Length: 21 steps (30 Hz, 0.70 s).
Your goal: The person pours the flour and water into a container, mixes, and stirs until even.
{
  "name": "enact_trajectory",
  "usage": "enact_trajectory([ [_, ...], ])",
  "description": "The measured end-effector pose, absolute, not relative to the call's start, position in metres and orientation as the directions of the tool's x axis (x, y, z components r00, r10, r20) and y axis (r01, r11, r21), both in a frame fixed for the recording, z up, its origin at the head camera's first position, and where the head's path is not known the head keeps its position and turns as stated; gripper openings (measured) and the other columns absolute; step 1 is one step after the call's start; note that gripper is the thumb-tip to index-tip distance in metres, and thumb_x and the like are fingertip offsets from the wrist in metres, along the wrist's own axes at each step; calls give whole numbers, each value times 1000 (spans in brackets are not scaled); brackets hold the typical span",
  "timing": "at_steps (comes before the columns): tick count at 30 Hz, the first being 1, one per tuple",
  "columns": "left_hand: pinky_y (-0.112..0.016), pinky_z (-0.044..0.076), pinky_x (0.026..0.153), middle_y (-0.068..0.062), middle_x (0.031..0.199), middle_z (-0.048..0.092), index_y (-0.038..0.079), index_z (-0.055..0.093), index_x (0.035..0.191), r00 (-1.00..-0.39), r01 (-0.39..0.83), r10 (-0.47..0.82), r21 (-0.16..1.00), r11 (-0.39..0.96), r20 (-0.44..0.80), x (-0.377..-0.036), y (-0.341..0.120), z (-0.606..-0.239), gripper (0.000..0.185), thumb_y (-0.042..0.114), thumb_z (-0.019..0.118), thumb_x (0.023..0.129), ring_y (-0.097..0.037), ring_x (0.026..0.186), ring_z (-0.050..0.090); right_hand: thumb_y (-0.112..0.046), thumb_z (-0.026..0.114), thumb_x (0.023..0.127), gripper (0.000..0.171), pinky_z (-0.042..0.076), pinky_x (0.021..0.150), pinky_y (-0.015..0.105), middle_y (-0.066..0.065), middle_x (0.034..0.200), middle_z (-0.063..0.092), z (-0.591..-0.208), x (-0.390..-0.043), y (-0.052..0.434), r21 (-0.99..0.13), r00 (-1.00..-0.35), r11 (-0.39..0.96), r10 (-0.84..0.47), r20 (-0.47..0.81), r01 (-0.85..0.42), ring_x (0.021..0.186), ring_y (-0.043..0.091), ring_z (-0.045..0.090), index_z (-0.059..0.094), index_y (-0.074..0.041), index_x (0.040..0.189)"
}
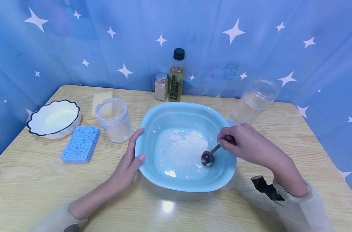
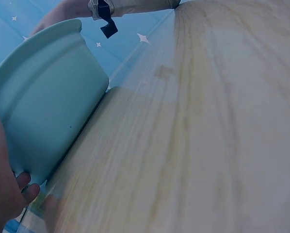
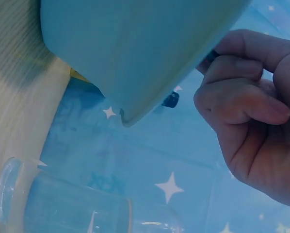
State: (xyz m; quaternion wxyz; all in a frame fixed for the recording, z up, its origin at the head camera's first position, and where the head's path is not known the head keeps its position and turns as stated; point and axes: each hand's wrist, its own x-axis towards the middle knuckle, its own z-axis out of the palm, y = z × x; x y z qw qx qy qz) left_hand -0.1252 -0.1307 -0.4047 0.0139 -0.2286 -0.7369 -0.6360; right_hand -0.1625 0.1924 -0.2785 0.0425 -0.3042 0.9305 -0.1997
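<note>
A light blue basin (image 1: 185, 186) stands on the table with white powder (image 1: 188, 145) lying over its bottom. My left hand (image 1: 128, 164) holds the basin's left side, thumb at the rim and fingers against the outer wall; the left wrist view shows the fingertips (image 2: 31, 191) low on that wall. Over the right rim, my right hand (image 1: 246, 145) pinches the handle of a small dark measuring spoon (image 1: 207, 158). The spoon's bowl is inside the basin, beside the powder. In the right wrist view the curled fingers (image 3: 242, 102) show, but the spoon is mostly hidden.
A clear jar of liquid (image 1: 249, 106) stands behind my right hand. An oil bottle (image 1: 176, 80) and a small shaker jar (image 1: 161, 87) stand behind the basin. Leftward are a clear plastic jar (image 1: 116, 124), pale slab (image 1: 101, 96), blue sponge (image 1: 81, 143) and scalloped white bowl (image 1: 54, 119).
</note>
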Motion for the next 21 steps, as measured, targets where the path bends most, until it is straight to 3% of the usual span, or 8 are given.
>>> enact_trajectory([
  [15, -37, 48, 89, -4, 151, 17, 27, 13, 148, -900, 347, 315, 932, 103, 301, -125, -131, -404, 61, 11, 39, 96, -30, 125, 39, -9, 56, 92, 14, 31, 45, 18, -15, 59, 39, -282, -166, 193, -552, -668, 579, -742, -51, -600, 50, -1, 32, 65, -17, 84],
  [21, -38, 46, 91, -4, 151, 16, 27, 13, 148, -901, 347, 314, 932, 107, 299, -125, -131, -404, 61, 10, 39, 95, -30, 127, 36, -9, 55, 93, 14, 32, 45, 19, -14, 59, 38, -287, -165, 188, -595, -669, 560, -742, -50, -577, 50, 0, 32, 64, -16, 84],
])
